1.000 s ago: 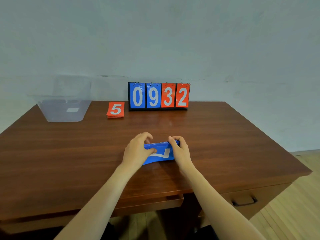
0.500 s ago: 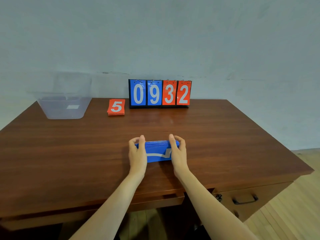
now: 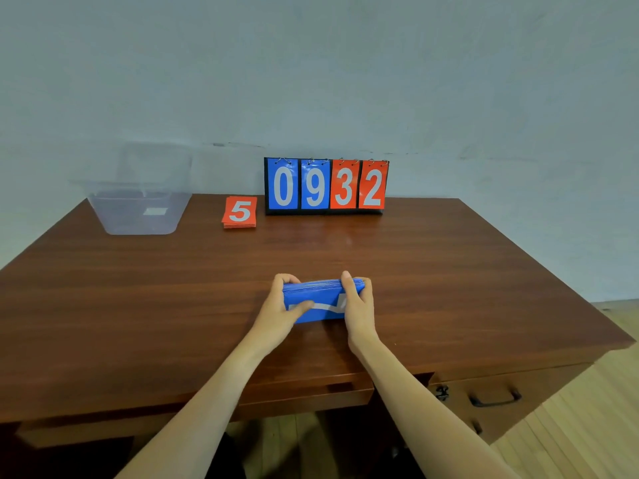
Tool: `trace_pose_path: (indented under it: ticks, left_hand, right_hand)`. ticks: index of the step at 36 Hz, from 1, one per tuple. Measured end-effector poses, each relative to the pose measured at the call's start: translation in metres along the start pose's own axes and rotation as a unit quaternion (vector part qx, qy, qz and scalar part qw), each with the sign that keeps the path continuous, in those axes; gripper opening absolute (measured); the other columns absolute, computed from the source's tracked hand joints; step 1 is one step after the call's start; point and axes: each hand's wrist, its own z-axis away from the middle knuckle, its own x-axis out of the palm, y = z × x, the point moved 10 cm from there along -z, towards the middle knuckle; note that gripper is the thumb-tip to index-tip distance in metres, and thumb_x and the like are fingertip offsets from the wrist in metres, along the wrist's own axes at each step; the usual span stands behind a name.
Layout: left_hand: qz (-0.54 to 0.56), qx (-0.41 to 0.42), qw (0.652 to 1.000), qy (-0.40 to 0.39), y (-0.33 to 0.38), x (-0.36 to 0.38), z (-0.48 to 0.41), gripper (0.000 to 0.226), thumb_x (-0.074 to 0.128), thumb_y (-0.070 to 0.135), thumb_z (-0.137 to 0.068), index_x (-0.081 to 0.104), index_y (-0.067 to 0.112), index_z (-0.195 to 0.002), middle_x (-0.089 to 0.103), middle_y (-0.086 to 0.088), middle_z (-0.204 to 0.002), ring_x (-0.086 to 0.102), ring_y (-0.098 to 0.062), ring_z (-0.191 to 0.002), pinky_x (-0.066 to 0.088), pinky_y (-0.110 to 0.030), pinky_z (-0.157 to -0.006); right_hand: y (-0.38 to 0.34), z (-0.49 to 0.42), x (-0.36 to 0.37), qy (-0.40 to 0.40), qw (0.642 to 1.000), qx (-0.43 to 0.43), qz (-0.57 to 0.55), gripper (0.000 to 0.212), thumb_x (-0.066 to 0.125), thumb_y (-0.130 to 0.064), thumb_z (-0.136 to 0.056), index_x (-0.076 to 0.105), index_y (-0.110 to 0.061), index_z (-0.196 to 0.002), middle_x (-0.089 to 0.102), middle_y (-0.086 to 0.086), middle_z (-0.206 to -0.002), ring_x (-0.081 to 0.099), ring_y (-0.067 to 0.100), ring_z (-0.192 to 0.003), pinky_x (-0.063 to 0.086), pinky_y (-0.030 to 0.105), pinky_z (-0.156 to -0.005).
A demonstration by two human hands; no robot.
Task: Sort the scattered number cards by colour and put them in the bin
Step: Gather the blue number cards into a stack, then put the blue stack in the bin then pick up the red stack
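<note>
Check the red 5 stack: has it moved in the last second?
No. The red stack still lies just left of the flip scoreboard, with the same gap between them; only the camera view shifted.

Reddish-brown wooden counter (image 3: 138, 305) set against a pale blue-grey wall (image 3: 311, 63)

The wall is painted plain and matte, and is marked by a dark scuff (image 3: 224, 144) just above the counter's far edge. The counter's glossy, grained top is lit softly and evenly, with a faint sheen near its middle. A shallow centre drawer (image 3: 304, 397) is fitted under the near edge, and a deeper side drawer (image 3: 511, 382) at the right is fitted with a dark handle (image 3: 496, 400) and a small lock (image 3: 442, 392) just beside it. The floor (image 3: 587, 426) at the right is laid with light wooden planks.
</note>
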Motion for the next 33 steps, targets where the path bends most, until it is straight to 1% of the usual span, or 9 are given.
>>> trace_pose_path:
  ticks: [6, 11, 14, 16, 21, 24, 28, 30, 33]
  left_hand:
    - [-0.039, 0.053, 0.996, 0.067, 0.010, -0.018, 0.010, 0.018, 0.062, 0.010, -0.089, 0.047, 0.017, -0.096, 0.055, 0.004, -0.092, 0.056, -0.007, -0.083, 0.047, -0.013, -0.067]
    - [-0.193, 0.099, 0.975, 0.058, 0.015, -0.019, 0.014, 0.019, 0.061, 0.012, -0.089, 0.044, 0.019, -0.088, 0.052, 0.009, -0.084, 0.053, -0.005, -0.078, 0.040, -0.014, -0.065]
    - [-0.261, 0.111, 0.958, 0.040, 0.022, -0.014, 0.010, 0.018, 0.055, 0.010, -0.091, 0.040, 0.018, -0.086, 0.046, 0.007, -0.084, 0.048, -0.008, -0.074, 0.037, -0.017, -0.063]
    - [-0.256, 0.108, 0.959, 0.062, 0.022, -0.016, 0.008, 0.016, 0.053, 0.009, -0.092, 0.040, 0.017, -0.087, 0.045, 0.005, -0.086, 0.046, -0.007, -0.073, 0.036, -0.015, -0.061]
    - [-0.137, 0.037, 0.984, 0.111, 0.009, -0.029, -0.014, 0.016, 0.058, 0.009, -0.091, 0.042, 0.012, -0.090, 0.045, 0.004, -0.083, 0.043, -0.011, -0.075, 0.036, -0.016, -0.061]
    - [0.018, -0.046, 0.991, 0.123, -0.007, -0.030, -0.038, 0.016, 0.059, 0.013, -0.091, 0.043, 0.012, -0.095, 0.050, 0.001, -0.090, 0.050, -0.014, -0.081, 0.040, -0.022, -0.063]
    - [0.259, -0.117, 0.950, 0.125, -0.019, -0.019, -0.082, 0.016, 0.060, 0.012, -0.091, 0.044, 0.015, -0.095, 0.057, -0.013, -0.111, 0.062, -0.023, -0.101, 0.051, -0.040, -0.083]
    - [0.334, -0.136, 0.923, 0.135, -0.020, -0.015, -0.104, 0.019, 0.059, 0.011, -0.091, 0.043, 0.013, -0.101, 0.058, -0.012, -0.112, 0.063, -0.026, -0.104, 0.052, -0.044, -0.087]
    - [0.412, -0.160, 0.883, 0.159, -0.020, -0.015, -0.131, 0.022, 0.058, 0.009, -0.092, 0.042, 0.010, -0.107, 0.059, -0.011, -0.112, 0.063, -0.025, -0.104, 0.054, -0.041, -0.086]
  right_hand:
    - [-0.004, 0.015, 0.006, 0.002, 1.000, -0.027, 0.006, 0.028, 0.048, -0.043, -0.095, 0.045, -0.015, -0.093, 0.052, -0.004, -0.079, 0.051, 0.006, -0.072, 0.042, 0.019, -0.067]
    - [0.006, 0.024, 0.007, -0.036, 0.999, -0.002, 0.039, 0.038, 0.047, -0.050, -0.093, 0.046, -0.013, -0.102, 0.055, -0.006, -0.082, 0.052, 0.005, -0.074, 0.040, 0.019, -0.067]
    - [0.004, 0.024, 0.010, -0.083, 0.995, 0.009, 0.047, 0.042, 0.049, -0.048, -0.093, 0.043, -0.012, -0.114, 0.053, -0.007, -0.091, 0.053, 0.006, -0.084, 0.040, 0.019, -0.071]
    - [0.002, 0.022, 0.011, -0.118, 0.990, -0.006, 0.075, 0.041, 0.056, -0.039, -0.092, 0.038, -0.015, -0.120, 0.054, -0.006, -0.100, 0.056, 0.008, -0.094, 0.044, 0.019, -0.076]
    - [-0.021, -0.015, 0.006, -0.094, 0.979, -0.078, 0.165, 0.023, 0.063, -0.023, -0.089, 0.052, -0.020, -0.109, 0.062, -0.005, -0.100, 0.059, 0.013, -0.091, 0.048, 0.027, -0.076]
    - [-0.033, -0.048, 0.013, -0.060, 0.991, -0.049, 0.111, 0.038, 0.069, -0.024, -0.085, 0.047, -0.023, -0.116, 0.058, -0.005, -0.109, 0.057, 0.010, -0.095, 0.050, 0.025, -0.081]
    - [-0.024, -0.093, 0.051, -0.089, 0.995, 0.025, -0.043, 0.052, 0.066, -0.013, -0.087, 0.036, -0.021, -0.129, 0.058, 0.005, -0.118, 0.062, 0.019, -0.107, 0.053, 0.036, -0.089]
    - [-0.029, -0.112, 0.072, -0.104, 0.994, 0.017, -0.039, 0.044, 0.060, -0.008, -0.091, 0.041, -0.019, -0.128, 0.059, 0.004, -0.120, 0.062, 0.017, -0.108, 0.055, 0.032, -0.085]
    - [-0.047, -0.141, 0.097, -0.115, 0.993, -0.005, 0.001, 0.038, 0.054, -0.004, -0.093, 0.044, -0.017, -0.128, 0.059, -0.007, -0.115, 0.060, 0.003, -0.102, 0.053, 0.016, -0.073]
